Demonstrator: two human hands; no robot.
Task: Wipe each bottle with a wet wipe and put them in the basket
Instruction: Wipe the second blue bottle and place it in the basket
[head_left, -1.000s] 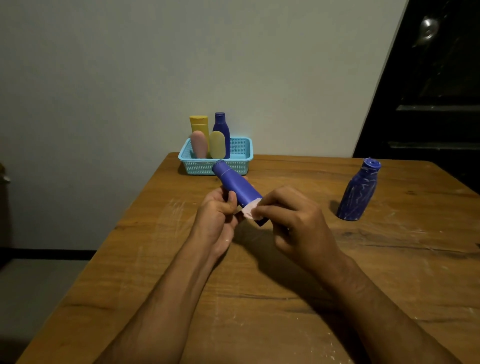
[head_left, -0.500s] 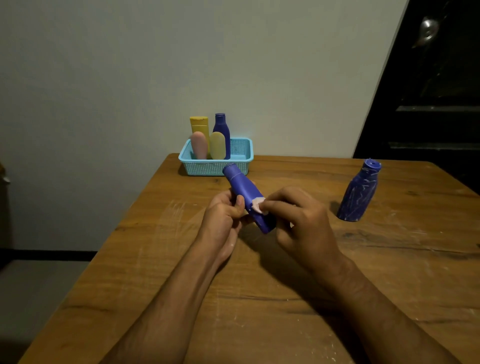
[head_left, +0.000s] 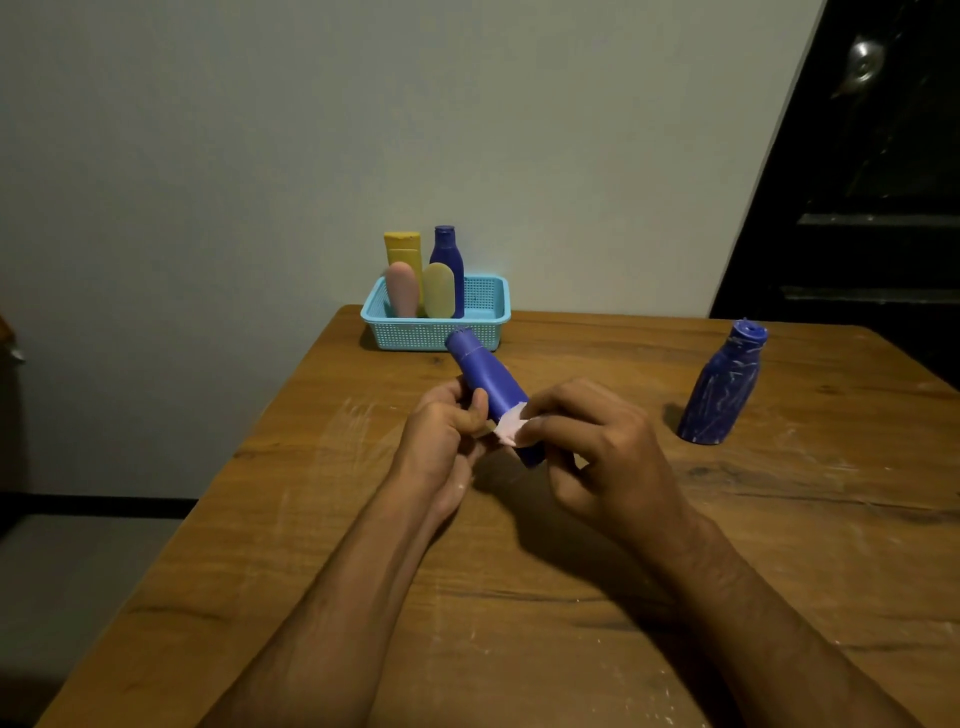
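Observation:
My left hand (head_left: 447, 431) grips a blue bottle (head_left: 488, 382) above the table, its cap tilted away toward the basket. Against the bottle's lower part my right hand (head_left: 597, 457) presses a small pale wet wipe (head_left: 509, 431). A second blue bottle (head_left: 722, 384), streaked with white, stands upright at the right of the table. At the table's far edge sits the light blue basket (head_left: 483, 312), holding several upright bottles: a yellow one (head_left: 402, 252), a dark blue one (head_left: 448, 254), a pink one (head_left: 402, 288) and a cream one (head_left: 439, 291).
The wooden table (head_left: 519, 597) has white smears on its surface. Its left edge drops off to the floor. A pale wall stands behind the basket and a dark door (head_left: 872, 182) is at the back right.
The held bottle has tipped and turned between my hands, and the wipe has slid along its lower part. The basket and the streaked bottle have stayed put.

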